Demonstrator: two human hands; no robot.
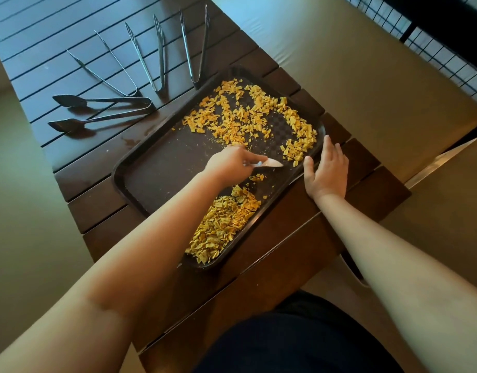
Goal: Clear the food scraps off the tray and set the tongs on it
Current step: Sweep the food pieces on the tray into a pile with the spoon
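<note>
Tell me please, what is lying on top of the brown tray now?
On the tray lie yellow food scraps, scattered at the far end and heaped in a pile at the near corner. The left hand holds a pale scraper over it. The forearm covers part of the tray.

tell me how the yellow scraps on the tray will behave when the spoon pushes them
The scraps look thin, small and flaky, so they probably slide lightly and pile up, as the heap at the near corner suggests. Some may break further; fine crumbs dot the tray. A few could slip past the narrow spoon.
</note>
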